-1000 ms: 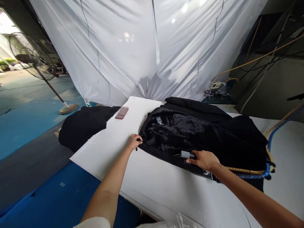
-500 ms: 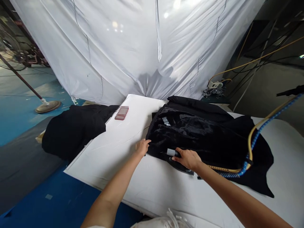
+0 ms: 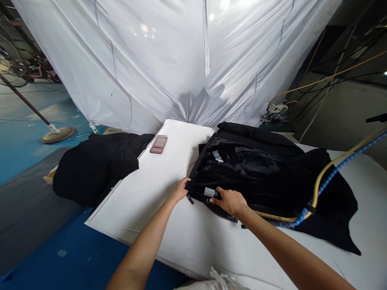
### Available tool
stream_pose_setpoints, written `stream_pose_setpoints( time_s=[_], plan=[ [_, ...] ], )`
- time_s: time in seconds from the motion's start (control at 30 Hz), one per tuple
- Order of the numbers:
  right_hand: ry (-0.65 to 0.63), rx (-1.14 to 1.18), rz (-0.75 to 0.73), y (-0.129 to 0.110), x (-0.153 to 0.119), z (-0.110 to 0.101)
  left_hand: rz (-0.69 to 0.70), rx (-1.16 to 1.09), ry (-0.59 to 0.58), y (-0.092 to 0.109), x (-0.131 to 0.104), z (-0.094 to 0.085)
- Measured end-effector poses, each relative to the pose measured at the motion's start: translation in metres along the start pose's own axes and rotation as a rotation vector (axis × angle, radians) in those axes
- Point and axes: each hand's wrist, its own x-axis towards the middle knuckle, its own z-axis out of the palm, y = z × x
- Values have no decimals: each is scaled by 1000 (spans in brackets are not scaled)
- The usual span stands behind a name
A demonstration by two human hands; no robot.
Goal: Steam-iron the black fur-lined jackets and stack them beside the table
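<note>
A black garment (image 3: 242, 169) with a shiny, plush inner face lies spread across the white padded table (image 3: 169, 237). At its near left corner my left hand (image 3: 181, 189) pinches the hem, and a small dark zipper end (image 3: 190, 199) pokes out below the fingers. My right hand (image 3: 231, 201) is wrapped round the grey-and-black handle of a steam iron (image 3: 219, 211), which rests on the garment's near edge. The iron's soleplate is mostly hidden. A pale label (image 3: 217, 156) shows on the cloth. From the iron, a yellow and blue hose (image 3: 320, 189) runs off to the right.
Another heap of black cloth (image 3: 99, 165) hangs over the table's left side. A pixelated reddish packet (image 3: 159, 145) lies on the table near it. White sheeting (image 3: 157, 64) hangs behind, with cables (image 3: 329, 74) at the right and a round-based stand (image 3: 59, 135) at the left.
The iron in my right hand has slid left along the garment's near edge, closer to my left hand. My left hand stays at the corner, where the zipper end now shows more.
</note>
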Motion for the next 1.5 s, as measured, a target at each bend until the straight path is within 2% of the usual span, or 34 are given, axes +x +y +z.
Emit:
stream_pose_setpoints(
  time_s=[0.13,0.3,0.4,0.53,0.67,0.8,0.97,1.03,1.1,1.2,1.3,1.4,1.5],
  plan=[
    [8,-3,-18,-11,5,-2,-114,129,-65,5,1,-3],
    [27,-2,-43,-23,11,-5,19,152,-4,29,31,-17],
    [20,9,-38,-28,11,-6,83,95,-55,41,48,-15],
    [1,17,-5,-33,13,-6,84,14,-87,42,56,-10],
    [19,24,-30,-38,18,-5,90,-83,-72,38,56,-17],
    [7,56,9,-47,27,-5,118,-172,89,37,49,-37],
    [18,78,41,-66,44,-8,201,-330,575,38,24,-67],
    [37,84,41,-73,50,-9,232,-354,700,43,12,-78],
    [52,90,36,-76,54,-11,245,-356,775,49,2,-87],
    [47,96,36,-73,52,-11,266,-346,837,55,-7,-96],
    [42,101,75,-60,43,-8,281,-335,847,53,-10,-96],
    [46,106,131,-45,32,-6,284,-346,807,47,-8,-89],
    [37,113,188,-31,24,-6,231,-280,714,41,-3,-78]
  ],
)
